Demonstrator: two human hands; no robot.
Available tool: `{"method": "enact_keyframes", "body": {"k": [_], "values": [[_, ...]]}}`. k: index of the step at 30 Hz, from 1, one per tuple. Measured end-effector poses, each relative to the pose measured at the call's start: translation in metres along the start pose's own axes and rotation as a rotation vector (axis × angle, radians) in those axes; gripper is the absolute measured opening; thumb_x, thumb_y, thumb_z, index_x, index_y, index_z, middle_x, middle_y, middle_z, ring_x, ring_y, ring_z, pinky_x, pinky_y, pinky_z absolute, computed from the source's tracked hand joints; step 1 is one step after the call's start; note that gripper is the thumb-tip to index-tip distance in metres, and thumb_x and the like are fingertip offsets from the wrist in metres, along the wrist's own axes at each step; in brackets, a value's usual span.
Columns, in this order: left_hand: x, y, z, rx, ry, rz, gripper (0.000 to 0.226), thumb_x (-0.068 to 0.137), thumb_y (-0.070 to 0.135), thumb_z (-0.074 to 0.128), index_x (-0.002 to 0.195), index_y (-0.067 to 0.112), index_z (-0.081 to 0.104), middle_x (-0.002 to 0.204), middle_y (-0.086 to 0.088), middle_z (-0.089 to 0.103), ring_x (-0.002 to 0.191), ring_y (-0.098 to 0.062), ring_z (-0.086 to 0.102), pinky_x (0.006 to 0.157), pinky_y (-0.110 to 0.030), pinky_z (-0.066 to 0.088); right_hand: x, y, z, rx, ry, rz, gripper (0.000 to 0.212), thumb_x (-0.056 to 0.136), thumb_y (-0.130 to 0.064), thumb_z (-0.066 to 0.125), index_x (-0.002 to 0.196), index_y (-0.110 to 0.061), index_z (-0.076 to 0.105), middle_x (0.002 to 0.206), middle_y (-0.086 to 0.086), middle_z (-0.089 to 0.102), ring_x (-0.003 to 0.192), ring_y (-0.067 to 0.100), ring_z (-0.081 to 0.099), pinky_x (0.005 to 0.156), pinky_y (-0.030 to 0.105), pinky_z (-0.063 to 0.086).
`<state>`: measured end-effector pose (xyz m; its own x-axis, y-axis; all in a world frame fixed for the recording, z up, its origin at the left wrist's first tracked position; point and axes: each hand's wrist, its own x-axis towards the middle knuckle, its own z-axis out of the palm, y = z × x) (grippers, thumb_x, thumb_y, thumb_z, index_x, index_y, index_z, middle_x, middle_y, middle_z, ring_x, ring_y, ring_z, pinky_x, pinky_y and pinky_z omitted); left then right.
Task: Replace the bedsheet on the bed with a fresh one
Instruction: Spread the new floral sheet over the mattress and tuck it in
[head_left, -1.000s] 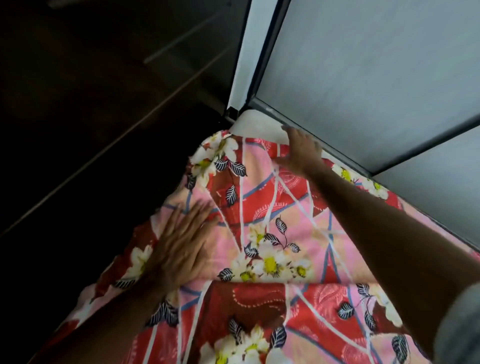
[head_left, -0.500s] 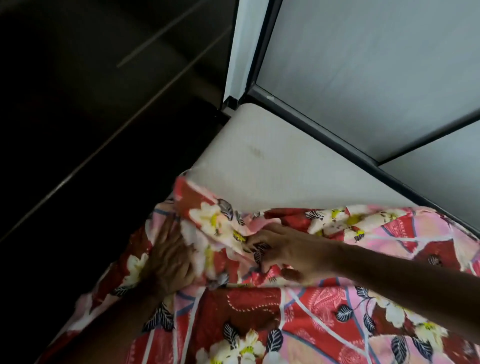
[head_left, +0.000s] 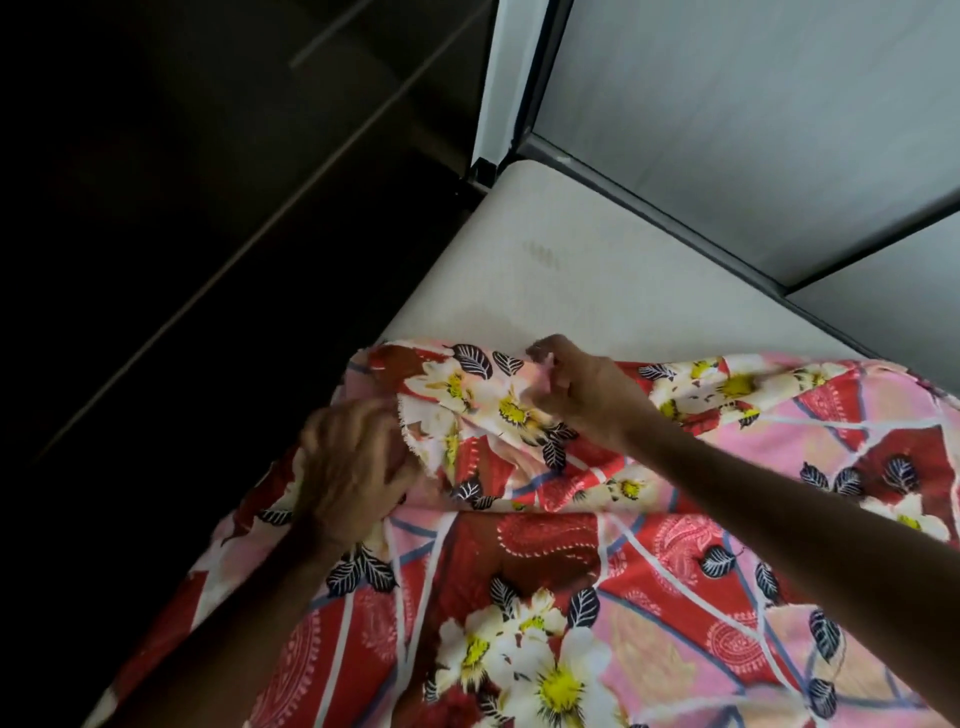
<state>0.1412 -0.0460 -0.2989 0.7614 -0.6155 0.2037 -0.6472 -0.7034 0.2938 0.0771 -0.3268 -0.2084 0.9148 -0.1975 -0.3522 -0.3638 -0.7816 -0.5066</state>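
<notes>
Fingers (head_left: 545, 358) on floral bedsheet (head_left: 519, 597), no txt.

Grey panelled wall (head_left: 753, 130) behind, white corner post (head_left: 501, 78), dark floor (head_left: 182, 208) at left

You have one view only, from the camera on your head; it looks forward and steeply down over the corner of the bed (head_left: 597, 270), close in, with your forearms reaching up from the lower edge; the wall panels (head_left: 753, 130) fill the upper right; dark floor (head_left: 156, 260) lies left.
</notes>
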Motion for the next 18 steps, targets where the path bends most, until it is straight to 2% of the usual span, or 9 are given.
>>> {"method": "enact_keyframes", "body": {"k": [2,4,7,9,11,12,13,16,18], "values": [[-0.004,-0.003,-0.003,-0.034,0.079,-0.201,0.064,0.082,0.053,0.059,0.125,0.007,0.050,0.135,-0.014,0.048,0.127,-0.033,0.044,0.107,-0.049,0.029,0.010,-0.006,-0.007,0.017,0.000,-0.012,0.017,0.089,-0.036,0.070,0.096,-0.025,0.060,0.075,-0.010,0.064,0.066,0.015,0.063,0.061,0.030,0.049],[-0.003,-0.005,-0.003,0.008,0.054,-0.200,0.076,0.091,0.052,0.057,0.145,0.002,0.041,0.155,-0.019,0.039,0.146,-0.032,0.034,0.119,-0.053,0.024,0.019,-0.015,-0.026,0.104,-0.112,-0.066,0.016,0.089,-0.026,0.073,0.082,-0.017,0.061,0.067,-0.003,0.067,0.059,0.016,0.066,0.059,0.031,0.054],[0.005,-0.003,-0.005,0.070,-0.039,-0.122,0.076,0.100,0.048,0.042,0.158,0.001,0.026,0.167,-0.018,0.017,0.156,-0.029,0.016,0.122,-0.060,0.019,0.038,-0.034,-0.079,0.159,-0.462,-0.039,0.019,0.092,-0.017,0.068,0.080,-0.010,0.056,0.070,0.010,0.073,0.060,0.021,0.072,0.051,0.030,0.055],[0.004,-0.002,-0.005,0.101,-0.077,-0.143,0.074,0.102,0.048,0.035,0.158,0.001,0.022,0.168,-0.018,0.013,0.156,-0.030,0.013,0.121,-0.061,0.019,0.062,-0.046,-0.115,-0.001,-0.669,0.075,0.020,0.095,-0.019,0.065,0.081,-0.011,0.052,0.078,0.012,0.075,0.064,0.023,0.073,0.048,0.026,0.051],[0.002,-0.002,-0.006,0.098,-0.087,-0.160,0.072,0.104,0.047,0.027,0.158,0.000,0.022,0.168,-0.018,0.013,0.156,-0.030,0.014,0.120,-0.062,0.021,0.092,-0.062,-0.145,-0.129,-0.754,0.154,0.014,0.096,-0.017,0.063,0.087,-0.013,0.053,0.081,0.014,0.076,0.065,0.021,0.073,0.048,0.023,0.049],[0.002,-0.001,-0.006,0.087,-0.086,-0.159,0.070,0.105,0.044,0.023,0.158,-0.001,0.022,0.168,-0.019,0.014,0.156,-0.030,0.015,0.119,-0.063,0.023,0.108,-0.072,-0.157,-0.111,-0.686,0.183,0.010,0.097,-0.012,0.060,0.090,-0.012,0.054,0.079,0.015,0.075,0.064,0.021,0.073,0.048,0.024,0.052],[0.002,-0.001,-0.005,0.082,-0.069,-0.151,0.069,0.105,0.042,0.022,0.158,-0.002,0.022,0.167,-0.019,0.015,0.156,-0.031,0.016,0.119,-0.063,0.024,0.129,-0.077,-0.170,-0.055,-0.514,0.201,0.008,0.098,-0.007,0.057,0.091,-0.010,0.054,0.077,0.015,0.074,0.062,0.021,0.072,0.049,0.026,0.055],[0.001,-0.001,-0.002,0.063,-0.005,-0.137,0.066,0.104,0.035,0.025,0.156,-0.005,0.023,0.167,-0.021,0.017,0.155,-0.033,0.019,0.118,-0.065,0.025,0.191,-0.080,-0.215,0.013,0.258,0.125,0.022,0.090,-0.019,0.058,0.075,-0.024,0.043,0.081,0.005,0.063,0.072,0.017,0.063,0.066,0.033,0.051],[0.001,-0.001,-0.001,0.071,0.028,-0.143,0.065,0.101,0.029,0.031,0.156,-0.005,0.023,0.166,-0.020,0.018,0.155,-0.032,0.019,0.118,-0.065,0.024,0.216,-0.080,-0.226,0.210,0.537,0.086,0.018,0.082,-0.025,0.050,0.072,-0.030,0.036,0.084,0.000,0.059,0.079,0.017,0.064,0.070,0.032,0.055]]}}
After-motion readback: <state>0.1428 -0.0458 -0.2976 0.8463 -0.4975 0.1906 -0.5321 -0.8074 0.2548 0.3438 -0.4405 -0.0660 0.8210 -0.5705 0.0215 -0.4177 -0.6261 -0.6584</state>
